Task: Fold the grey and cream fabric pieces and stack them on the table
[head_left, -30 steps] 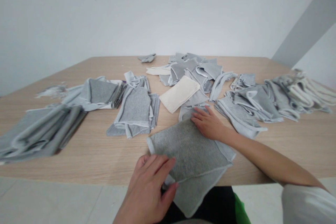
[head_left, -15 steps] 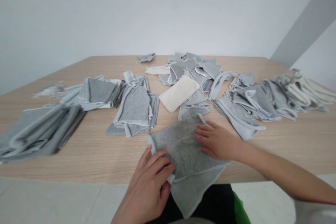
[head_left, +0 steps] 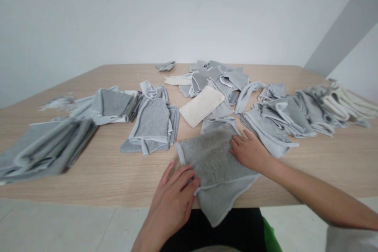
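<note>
A grey fabric piece (head_left: 212, 157) with pale seamed edges lies in front of me at the table's near edge. One pointed corner of it hangs over that edge. My left hand (head_left: 177, 193) rests at its left border, fingers stretched out and lying over the white seam. At the right border, my right hand (head_left: 249, 151) has its fingers bent on the fabric, gripping the edge; the hold under the fingertips is partly hidden. Just beyond it lie a folded cream cloth (head_left: 201, 106) and a stack of grey pieces (head_left: 152, 120).
A folded grey bundle (head_left: 47, 147) lies at the left, with another grey stack (head_left: 110, 104) behind it. Jumbled grey pieces (head_left: 206, 76) spread across the middle back. More folded pieces (head_left: 289, 112) and cream cloths (head_left: 348, 100) line the right side of the wooden table (head_left: 118, 189).
The grey fabric piece has shifted right and away from me, and less of its corner hangs down. My right hand has moved slightly right, its fingers now more bent; my left hand followed rightward.
</note>
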A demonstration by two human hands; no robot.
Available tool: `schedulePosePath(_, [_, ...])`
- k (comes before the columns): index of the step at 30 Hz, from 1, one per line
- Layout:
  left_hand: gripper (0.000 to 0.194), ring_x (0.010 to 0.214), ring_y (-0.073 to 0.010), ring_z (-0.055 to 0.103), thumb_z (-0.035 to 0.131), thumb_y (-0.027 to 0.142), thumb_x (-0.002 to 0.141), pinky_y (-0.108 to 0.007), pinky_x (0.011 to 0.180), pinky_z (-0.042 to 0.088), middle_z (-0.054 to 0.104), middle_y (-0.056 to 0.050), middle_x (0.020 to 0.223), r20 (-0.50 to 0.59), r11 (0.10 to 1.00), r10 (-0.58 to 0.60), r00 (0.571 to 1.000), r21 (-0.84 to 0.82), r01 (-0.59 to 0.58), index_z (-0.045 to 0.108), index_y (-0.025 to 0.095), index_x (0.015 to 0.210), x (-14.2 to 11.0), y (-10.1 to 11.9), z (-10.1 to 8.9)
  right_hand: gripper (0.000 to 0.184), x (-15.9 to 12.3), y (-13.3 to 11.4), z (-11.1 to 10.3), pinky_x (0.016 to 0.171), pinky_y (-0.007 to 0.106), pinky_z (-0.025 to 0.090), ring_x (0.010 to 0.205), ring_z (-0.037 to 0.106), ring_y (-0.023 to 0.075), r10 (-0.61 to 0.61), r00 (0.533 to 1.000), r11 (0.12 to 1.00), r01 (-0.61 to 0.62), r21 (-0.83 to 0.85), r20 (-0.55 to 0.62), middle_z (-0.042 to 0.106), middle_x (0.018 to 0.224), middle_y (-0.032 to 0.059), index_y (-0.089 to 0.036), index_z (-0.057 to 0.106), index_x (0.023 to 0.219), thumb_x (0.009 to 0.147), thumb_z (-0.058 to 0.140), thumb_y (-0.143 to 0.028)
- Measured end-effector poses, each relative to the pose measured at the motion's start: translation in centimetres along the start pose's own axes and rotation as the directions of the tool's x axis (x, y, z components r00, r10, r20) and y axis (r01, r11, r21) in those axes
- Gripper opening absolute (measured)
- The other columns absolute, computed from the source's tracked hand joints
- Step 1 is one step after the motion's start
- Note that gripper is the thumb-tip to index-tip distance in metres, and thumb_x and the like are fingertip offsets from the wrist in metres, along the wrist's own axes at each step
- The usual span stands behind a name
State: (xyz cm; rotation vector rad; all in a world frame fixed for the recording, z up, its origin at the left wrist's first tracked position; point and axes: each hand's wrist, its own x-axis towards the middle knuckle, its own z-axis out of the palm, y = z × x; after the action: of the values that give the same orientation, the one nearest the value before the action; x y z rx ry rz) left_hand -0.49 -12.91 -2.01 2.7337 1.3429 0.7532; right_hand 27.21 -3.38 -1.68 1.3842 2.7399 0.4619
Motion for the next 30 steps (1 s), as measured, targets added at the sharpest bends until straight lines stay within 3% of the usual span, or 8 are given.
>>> schedulePosePath(4, [0.031, 0.116, -0.0232, 0.058, 0.053, 0.013, 0.083, -0.049, 0.113, 0.023, 0.070, -0.002, 0.108, -0.036, 1.000, -0.011, 0.999, 0.013, 0.012, 0.066, 0.026, 0.108, 0.5, 0.0, 0.6, 0.032, 0.9, 0.8, 0.5, 0.105, 0.053, 0.028, 0.112, 0.058, 0.0313, 0.028, 0.999, 1.000, -0.028, -0.001, -0.040, 0.064, 0.120, 0.0218, -0.005, 0.064, 0.114, 0.095, 0.044, -0.021])
schedulePosePath(7, [0.029, 0.112, -0.0229, 0.059, 0.054, 0.014, 0.083, -0.049, 0.112, 0.026, 0.070, -0.003, 0.105, -0.041, 1.000, -0.022, 0.999, 0.017, 0.023, 0.065, 0.024, 0.108, 0.7, -0.1, 0.8, 0.035, 0.2, 0.0, -0.5, 0.107, 0.055, 0.028, 0.124, 0.051, 0.0334, -0.019, 0.993, 1.000, 0.020, 0.012, -0.117, 0.057, 0.132, 0.0228, -0.003, 0.060, 0.121, 0.094, 0.042, -0.017])
schedulePosePath(11, [0.028, 0.108, -0.0224, 0.060, 0.054, 0.014, 0.084, -0.049, 0.111, 0.028, 0.070, -0.003, 0.101, -0.064, 0.999, -0.019, 0.998, 0.026, 0.020, 0.065, 0.022, 0.108, 0.9, 0.0, 0.9, 0.039, -3.4, -3.7, -2.0, 0.109, 0.052, 0.030, 0.127, 0.049, 0.0307, -0.112, 0.965, 0.978, 0.149, 0.146, -0.235, 0.057, 0.134, 0.0179, -0.010, 0.061, 0.122, 0.096, 0.044, -0.032])
schedulePosePath(14, [0.026, 0.101, -0.0221, 0.061, 0.054, 0.014, 0.084, -0.050, 0.109, 0.031, 0.069, -0.004, 0.095, -0.064, 0.999, -0.014, 0.998, 0.042, 0.016, 0.065, 0.021, 0.106, 1.1, 0.0, 1.0, 0.047, -6.1, -7.0, -2.1, 0.109, 0.051, 0.032, 0.125, 0.051, 0.0290, -0.243, 0.939, 0.915, 0.305, 0.263, -0.245, 0.061, 0.131, 0.0135, -0.014, 0.058, 0.126, 0.094, 0.045, -0.045])
schedulePosePath(17, [0.023, 0.091, -0.0207, 0.061, 0.053, 0.014, 0.085, -0.048, 0.106, 0.034, 0.066, -0.004, 0.089, -0.066, 0.997, 0.000, 0.998, 0.077, 0.005, 0.065, 0.019, 0.104, 1.3, 0.0, 1.3, 0.042, -7.3, -8.6, -1.6, 0.107, 0.049, 0.036, 0.126, 0.050, 0.0275, -0.303, 0.926, 0.885, 0.361, 0.295, -0.224, 0.057, 0.136, 0.0118, -0.013, 0.054, 0.130, 0.095, 0.044, -0.035])
schedulePosePath(22, [0.013, 0.078, -0.0207, 0.058, 0.056, 0.020, 0.087, -0.038, 0.082, 0.046, 0.063, -0.004, 0.079, -0.098, 0.985, -0.011, 0.995, 0.169, 0.028, 0.065, 0.018, 0.097, 1.2, -0.2, 2.0, 0.043, -6.8, -8.0, -0.9, 0.106, 0.050, 0.036, 0.126, 0.050, 0.0283, -0.350, 0.908, 0.865, 0.408, 0.291, -0.230, 0.055, 0.138, 0.0144, -0.011, 0.051, 0.132, 0.093, 0.046, -0.028])
schedulePosePath(25, [0.009, 0.071, -0.0197, 0.056, 0.056, 0.025, 0.089, -0.032, 0.065, 0.042, 0.060, -0.002, 0.073, -0.130, 0.976, -0.068, 0.989, 0.195, 0.093, 0.063, 0.020, 0.086, 1.1, -0.2, 2.3, 0.044, -6.3, -8.0, -0.6, 0.103, 0.049, 0.037, 0.123, 0.051, 0.0287, -0.364, 0.885, 0.857, 0.440, 0.267, -0.291, 0.057, 0.135, 0.0157, -0.010, 0.052, 0.132, 0.093, 0.047, -0.030])
schedulePosePath(30, [0.020, 0.064, -0.0178, 0.052, 0.056, 0.029, 0.091, -0.031, 0.061, 0.036, 0.055, 0.000, 0.064, -0.186, 0.975, -0.095, 0.978, 0.182, 0.129, 0.058, 0.021, 0.073, 1.2, 0.1, 2.4, 0.036, -5.8, -9.3, -0.4, 0.096, 0.046, 0.042, 0.110, 0.056, 0.0294, -0.318, 0.886, 0.874, 0.412, 0.258, -0.338, 0.061, 0.126, 0.0161, -0.009, 0.059, 0.120, 0.089, 0.051, -0.027])
